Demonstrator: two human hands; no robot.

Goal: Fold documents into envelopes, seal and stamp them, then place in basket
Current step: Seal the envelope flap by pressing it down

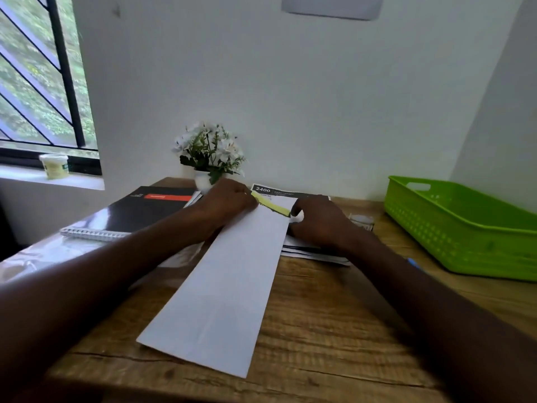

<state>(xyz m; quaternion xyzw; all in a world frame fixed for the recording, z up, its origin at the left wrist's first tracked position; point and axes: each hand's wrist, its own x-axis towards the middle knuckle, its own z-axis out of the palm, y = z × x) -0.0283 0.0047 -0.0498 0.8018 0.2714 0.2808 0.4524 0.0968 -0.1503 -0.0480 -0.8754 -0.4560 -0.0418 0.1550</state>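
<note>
A long white envelope (226, 283) lies on the wooden table (334, 330), running from the near edge toward the far side. Along its far end a yellow strip (271, 205) shows at the flap. My left hand (226, 200) rests on the envelope's far left corner, its fingers closed at the left end of the yellow strip. At the far right corner, my right hand (319, 222) presses down beside the strip's right end. A green plastic basket (465, 225) stands at the right of the table.
A stack of papers (313, 251), the top one printed "2400", lies under my right hand. A black spiral notebook (136, 212) sits at the left. A small pot of white flowers (207, 155) stands against the wall. A tub (54, 165) sits on the window sill.
</note>
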